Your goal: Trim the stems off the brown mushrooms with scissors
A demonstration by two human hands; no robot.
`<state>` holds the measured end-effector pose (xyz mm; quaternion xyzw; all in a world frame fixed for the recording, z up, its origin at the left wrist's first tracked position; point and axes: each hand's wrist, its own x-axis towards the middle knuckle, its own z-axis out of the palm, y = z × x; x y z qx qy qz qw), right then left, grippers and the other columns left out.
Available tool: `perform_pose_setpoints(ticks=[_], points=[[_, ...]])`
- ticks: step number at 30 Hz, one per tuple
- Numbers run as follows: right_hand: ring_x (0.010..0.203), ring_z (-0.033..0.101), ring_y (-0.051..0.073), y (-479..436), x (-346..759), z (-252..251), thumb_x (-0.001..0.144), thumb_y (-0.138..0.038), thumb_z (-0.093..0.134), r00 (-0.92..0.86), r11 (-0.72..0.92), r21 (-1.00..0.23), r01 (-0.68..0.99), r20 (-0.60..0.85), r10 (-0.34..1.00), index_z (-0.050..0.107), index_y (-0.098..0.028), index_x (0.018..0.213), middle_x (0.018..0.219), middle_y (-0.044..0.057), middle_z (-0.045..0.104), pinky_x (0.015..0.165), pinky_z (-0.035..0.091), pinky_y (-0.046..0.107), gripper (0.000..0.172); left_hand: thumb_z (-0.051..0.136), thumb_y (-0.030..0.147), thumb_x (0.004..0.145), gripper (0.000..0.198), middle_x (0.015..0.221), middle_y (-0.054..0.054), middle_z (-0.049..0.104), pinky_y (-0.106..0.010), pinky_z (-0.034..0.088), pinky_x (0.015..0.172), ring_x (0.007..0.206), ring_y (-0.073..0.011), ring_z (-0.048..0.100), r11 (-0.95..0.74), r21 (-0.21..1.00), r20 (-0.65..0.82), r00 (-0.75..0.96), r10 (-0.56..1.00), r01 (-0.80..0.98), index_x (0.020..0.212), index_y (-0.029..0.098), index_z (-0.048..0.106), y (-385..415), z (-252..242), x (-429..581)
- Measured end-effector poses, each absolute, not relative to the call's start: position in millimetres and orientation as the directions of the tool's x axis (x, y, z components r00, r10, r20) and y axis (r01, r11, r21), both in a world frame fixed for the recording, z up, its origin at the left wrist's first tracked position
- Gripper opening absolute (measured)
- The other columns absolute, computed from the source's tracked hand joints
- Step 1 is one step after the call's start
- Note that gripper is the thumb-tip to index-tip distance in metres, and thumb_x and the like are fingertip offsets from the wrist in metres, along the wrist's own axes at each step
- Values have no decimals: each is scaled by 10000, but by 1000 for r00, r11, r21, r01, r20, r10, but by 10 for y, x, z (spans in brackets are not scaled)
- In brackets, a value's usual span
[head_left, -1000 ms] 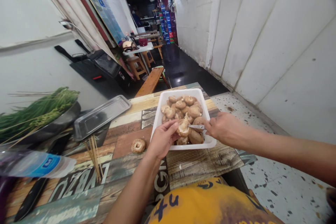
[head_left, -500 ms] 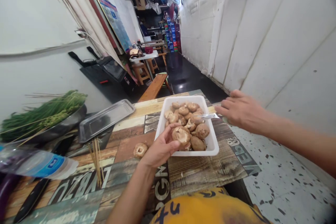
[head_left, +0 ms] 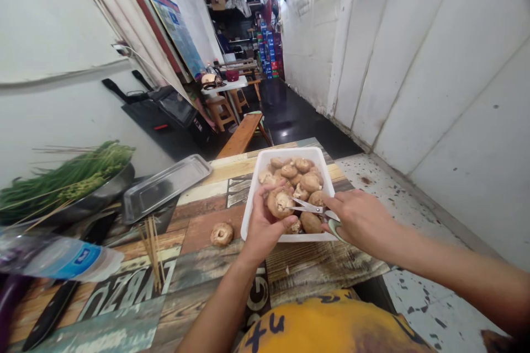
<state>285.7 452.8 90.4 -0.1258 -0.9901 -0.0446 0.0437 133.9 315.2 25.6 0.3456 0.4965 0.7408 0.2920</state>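
Observation:
My left hand is closed around a brown mushroom, holding it underside up over the near left part of a white plastic tub. In my right hand is a pair of scissors with pale green handles. Their blades are spread and the tips reach the stem area of the held mushroom. Several brown mushrooms fill the tub. One more mushroom, with a hollow in its underside, lies on the table left of the tub.
Left on the wood-patterned table are a clear tray, thin wooden skewers, a water bottle, a black-handled knife and a metal bowl of green vegetables. A wooden bench stands beyond the table.
My right hand has brought the scissors from the tub's right side down and left to the mushroom, and the blades now show apart. My left hand keeps its hold on the mushroom.

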Motion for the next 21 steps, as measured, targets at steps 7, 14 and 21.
perform_pose_setpoints(ticks=[7,14,21], points=[[652,609,213,4465,2829,853,842,-447,621,-981,974,136,184,85,173,636,-125,948,778,83,662,566,293,315,339,792,182,653,820,1471,-83,407,-346,372,1083,1319,-265,441,-313,949,269,-643,717,49,1365,291,401,3211,227,1412],[580,581,195,4465,2854,745,872,-516,547,-990,966,220,137,72,124,633,-123,840,655,85,644,573,283,309,404,777,294,685,758,1392,-99,513,-392,347,1100,1317,-288,441,-170,920,374,-658,653,354,1368,234,453,3217,161,1481],[512,551,164,4460,2863,716,922,-339,502,-988,971,190,148,75,136,618,-109,798,643,101,652,498,214,301,287,761,289,704,782,1431,-94,473,-419,329,1113,1325,-278,434,-117,914,364,-657,660,389,1397,264,400,3228,108,1465]])
